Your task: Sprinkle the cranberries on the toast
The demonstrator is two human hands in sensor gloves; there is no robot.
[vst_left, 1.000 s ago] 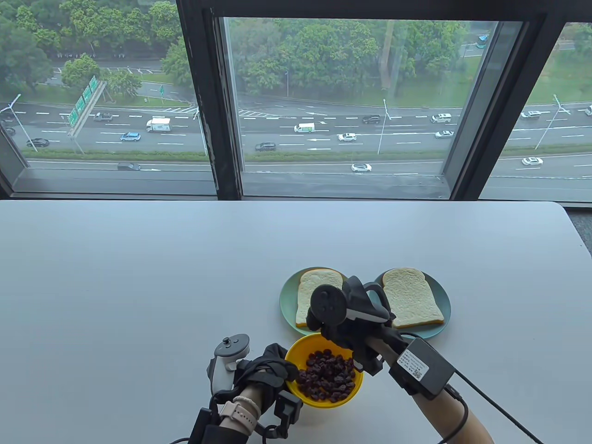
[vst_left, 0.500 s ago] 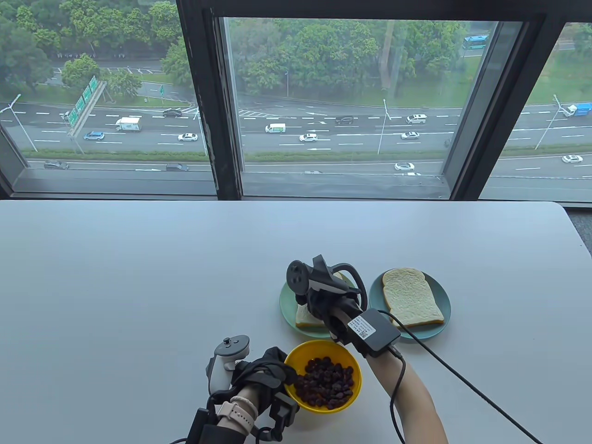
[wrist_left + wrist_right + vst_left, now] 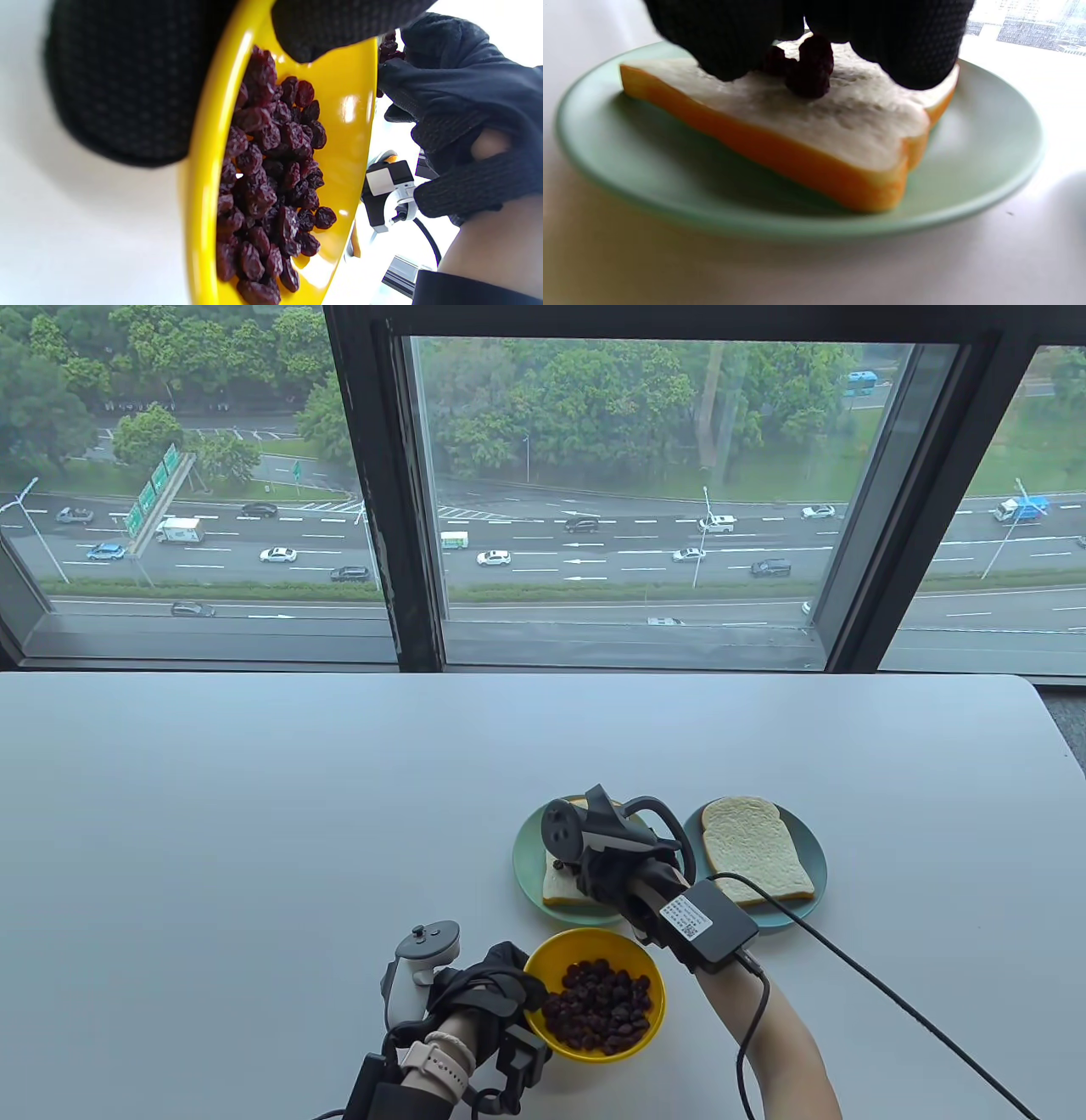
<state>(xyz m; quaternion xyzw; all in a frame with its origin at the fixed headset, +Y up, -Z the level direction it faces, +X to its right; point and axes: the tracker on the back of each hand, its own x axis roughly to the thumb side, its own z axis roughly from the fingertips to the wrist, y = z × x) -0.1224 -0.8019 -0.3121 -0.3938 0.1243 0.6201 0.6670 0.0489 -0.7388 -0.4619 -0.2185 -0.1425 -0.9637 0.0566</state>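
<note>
So this one's early in the job, I'd say. The right hand (image 3: 624, 882) is over the slice of white bread with the orange-brown crust (image 3: 562, 886), which sits on the pale green round plate (image 3: 528, 865) just right of centre in the lower part of the table view. The second white bread slice (image 3: 755, 848) on its own pale green plate (image 3: 814, 861), further right, looks totally bare, so if both are meant to get topped, most of the sprinkling is left. The shiny yellow round bowl (image 3: 594, 993) at lower centre has a good pile of dark red dried cranberries (image 3: 604, 1005) in it.

The left hand (image 3: 484, 988) grips the bowl's left rim, fingers curled around the edge, steadying it on the white table (image 3: 254, 831).

What's neat is how much the views differ. From the table view you can't tell what the right hand's fingers are doing, the tracker and wrist box cover them. The right wrist view sorts it out: the gloved fingertips (image 3: 725, 38) are bunched together low over the bread, pinching a few cranberries (image 3: 810, 70) that look to be right at the surface. Whether they've been let go, I can't tell. The left wrist view shows the thumb hooked over the bowl rim, plus a glimpse of cranberries in the right hand's fingers.
</note>
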